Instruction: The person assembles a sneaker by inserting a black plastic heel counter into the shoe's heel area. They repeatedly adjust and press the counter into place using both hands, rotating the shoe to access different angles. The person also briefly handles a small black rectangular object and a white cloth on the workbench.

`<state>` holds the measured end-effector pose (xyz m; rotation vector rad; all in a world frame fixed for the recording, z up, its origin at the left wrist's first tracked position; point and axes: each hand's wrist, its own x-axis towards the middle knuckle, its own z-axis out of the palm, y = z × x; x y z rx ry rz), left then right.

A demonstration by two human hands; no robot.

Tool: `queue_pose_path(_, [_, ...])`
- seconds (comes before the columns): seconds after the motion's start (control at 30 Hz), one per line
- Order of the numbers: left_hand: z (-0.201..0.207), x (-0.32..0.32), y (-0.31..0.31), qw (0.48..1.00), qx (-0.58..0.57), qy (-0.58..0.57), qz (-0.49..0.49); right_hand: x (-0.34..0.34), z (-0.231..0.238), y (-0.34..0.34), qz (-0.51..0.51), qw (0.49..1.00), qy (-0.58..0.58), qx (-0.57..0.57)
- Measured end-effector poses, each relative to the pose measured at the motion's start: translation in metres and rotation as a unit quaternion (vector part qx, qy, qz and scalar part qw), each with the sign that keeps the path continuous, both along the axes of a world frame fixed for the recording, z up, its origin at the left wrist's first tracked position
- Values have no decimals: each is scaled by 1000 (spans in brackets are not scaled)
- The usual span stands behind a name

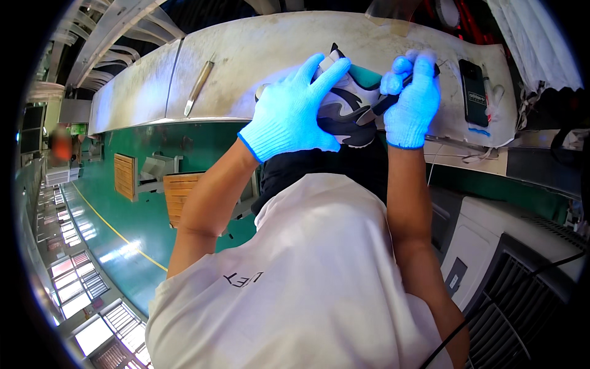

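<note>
Both my hands wear light blue knit gloves. My left hand (295, 111) grips a white, black and teal sports shoe (347, 101) from the left, holding it at the near edge of the white workbench (246, 49). My right hand (410, 101) is closed around a dark slim tool (386, 103) whose tip touches the shoe's side. Much of the shoe is hidden under my left palm.
A long knife-like blade (198, 88) lies on the bench to the left. A black phone (474, 92) lies on the bench at the right, with cables beside it. A grey machine with a vent grille (522, 270) stands at lower right. Wooden pallets (125, 176) sit on the green floor.
</note>
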<state>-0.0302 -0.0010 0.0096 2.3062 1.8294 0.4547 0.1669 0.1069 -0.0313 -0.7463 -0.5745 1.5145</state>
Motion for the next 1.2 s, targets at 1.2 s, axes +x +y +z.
queue_pose_path(1.2, [-7,14,11,991,-76,36,101,-57,18,12,164,981,53,92])
